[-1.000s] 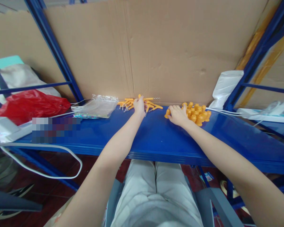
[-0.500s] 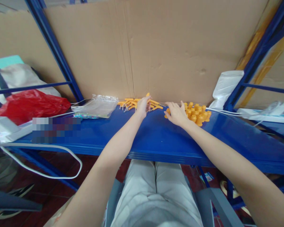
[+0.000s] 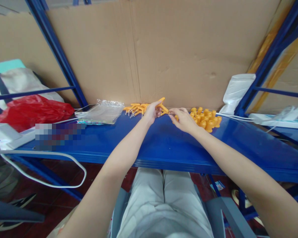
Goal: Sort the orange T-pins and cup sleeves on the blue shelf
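My left hand [image 3: 152, 112] is closed on a long orange plastic piece [image 3: 161, 100] lifted from a pile of orange pieces with small chains [image 3: 135, 108] at the back of the blue shelf [image 3: 164, 145]. My right hand [image 3: 182, 118] has come up against it, fingers pinched near the piece's end; what they grip is too small to make out. A cluster of orange caps [image 3: 206, 119] stands just right of my right hand.
A clear plastic bag [image 3: 101, 111] lies left of the pile. A red bag [image 3: 29, 110] and a white cable [image 3: 44, 165] are at far left, a white bag [image 3: 235, 91] at right. Cardboard [image 3: 164, 49] backs the shelf. Blue frame posts [image 3: 57, 53] rise either side.
My left hand lifted an orange piece off the pile and moved right. My right hand left the caps and moved left, closing up to meet it.
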A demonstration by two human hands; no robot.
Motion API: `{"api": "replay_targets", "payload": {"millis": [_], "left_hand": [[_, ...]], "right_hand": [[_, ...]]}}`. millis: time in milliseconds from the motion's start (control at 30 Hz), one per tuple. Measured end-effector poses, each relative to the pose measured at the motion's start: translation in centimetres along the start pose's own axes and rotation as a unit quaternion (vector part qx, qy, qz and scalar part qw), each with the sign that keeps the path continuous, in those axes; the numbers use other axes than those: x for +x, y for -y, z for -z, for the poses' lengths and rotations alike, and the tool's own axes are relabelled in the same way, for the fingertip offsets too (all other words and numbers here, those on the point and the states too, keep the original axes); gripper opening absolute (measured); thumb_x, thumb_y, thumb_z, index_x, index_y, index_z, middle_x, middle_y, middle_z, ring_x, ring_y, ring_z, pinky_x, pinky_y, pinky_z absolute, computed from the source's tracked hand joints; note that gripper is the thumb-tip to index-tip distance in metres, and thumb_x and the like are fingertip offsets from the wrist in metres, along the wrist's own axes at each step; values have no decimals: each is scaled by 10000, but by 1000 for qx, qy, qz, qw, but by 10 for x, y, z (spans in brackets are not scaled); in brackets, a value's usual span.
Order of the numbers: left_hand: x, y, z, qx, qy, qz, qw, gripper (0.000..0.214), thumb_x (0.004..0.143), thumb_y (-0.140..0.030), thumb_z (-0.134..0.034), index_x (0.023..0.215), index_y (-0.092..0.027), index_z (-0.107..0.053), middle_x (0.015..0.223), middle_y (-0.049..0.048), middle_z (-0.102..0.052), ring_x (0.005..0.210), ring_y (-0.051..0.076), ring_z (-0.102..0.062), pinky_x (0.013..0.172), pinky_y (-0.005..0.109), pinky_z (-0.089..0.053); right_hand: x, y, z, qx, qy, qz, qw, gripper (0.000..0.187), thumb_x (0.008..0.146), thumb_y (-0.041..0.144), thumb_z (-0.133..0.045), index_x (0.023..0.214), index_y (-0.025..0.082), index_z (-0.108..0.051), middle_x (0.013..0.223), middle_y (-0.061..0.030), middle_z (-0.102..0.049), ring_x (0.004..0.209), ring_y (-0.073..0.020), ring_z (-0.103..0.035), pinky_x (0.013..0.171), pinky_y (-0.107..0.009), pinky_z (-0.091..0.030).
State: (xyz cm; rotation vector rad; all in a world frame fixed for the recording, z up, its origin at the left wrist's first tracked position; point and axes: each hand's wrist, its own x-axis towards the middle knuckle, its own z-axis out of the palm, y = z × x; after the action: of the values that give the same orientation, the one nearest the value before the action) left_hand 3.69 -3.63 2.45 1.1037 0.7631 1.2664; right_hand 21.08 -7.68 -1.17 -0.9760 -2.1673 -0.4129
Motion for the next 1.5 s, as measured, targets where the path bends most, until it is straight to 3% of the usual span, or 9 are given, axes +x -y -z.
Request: {"api": "replay_targets", "payload": {"millis": [133,400,667,1000,1200,1333,1500], "left_hand": [[-1,1,-3,5,-2,-15,1000,158,918,-253,-599,1022,-157,-667,542,-51,-531,365,49,-393,391,192,-285],[-9,0,-6,27,21,-16,999,59,890,-115,-576,916,-135,-625,709,-4,-638,415,53,-479,405,194,-334],[-17,-2,-10,61,60,1,996,78,910,-125,-577,949,-125,-644,768,15,-682,452,56,-550,405,180,-380],[-16,4,-11,215,94,12,972,46,857,-173,-704,845,-156,-662,831,37,-719,478,62,-571,415,177,-374],[-18,10,-10,278,202,11,939,129,857,-197,-719,765,-141,-649,730,22,-693,475,56,-553,441,179,-379],[-18,13,-12,270,203,1,941,168,920,-181,-625,757,-140,-632,703,11,-681,454,50,-533,440,182,-378],[-20,12,-14,241,205,17,948,192,906,-251,-676,758,-143,-615,681,3,-671,442,58,-554,421,179,-377]], "right_hand": [[0,4,-2,1,16,27,1000,356,1008,287,-397,1282,179,-597,1123,-126,-761,966,-255,-701,972,-455,-426],[0,8,-2,-19,37,48,998,332,1006,296,-434,1139,194,-720,1106,-114,-775,1043,-255,-696,1028,-472,-392],[0,3,-1,-56,-14,-26,998,356,1009,306,-428,1213,214,-705,1237,-124,-733,1185,-278,-658,1102,-544,-349],[2,-2,-2,-63,-15,-110,992,408,1023,287,-359,1236,162,-684,1251,-177,-717,1213,-308,-644,1098,-588,-350],[1,-12,-4,-44,-23,-103,993,419,1001,239,-351,1250,184,-684,1223,-152,-734,1157,-295,-669,1048,-561,-414],[2,-14,-3,-38,-6,-92,995,436,971,204,-375,1277,160,-682,1197,-158,-743,1124,-291,-687,992,-504,-476],[3,-12,-1,-44,11,-92,995,457,948,163,-385,1303,138,-672,1213,-161,-736,1139,-288,-680,997,-493,-485]]}}
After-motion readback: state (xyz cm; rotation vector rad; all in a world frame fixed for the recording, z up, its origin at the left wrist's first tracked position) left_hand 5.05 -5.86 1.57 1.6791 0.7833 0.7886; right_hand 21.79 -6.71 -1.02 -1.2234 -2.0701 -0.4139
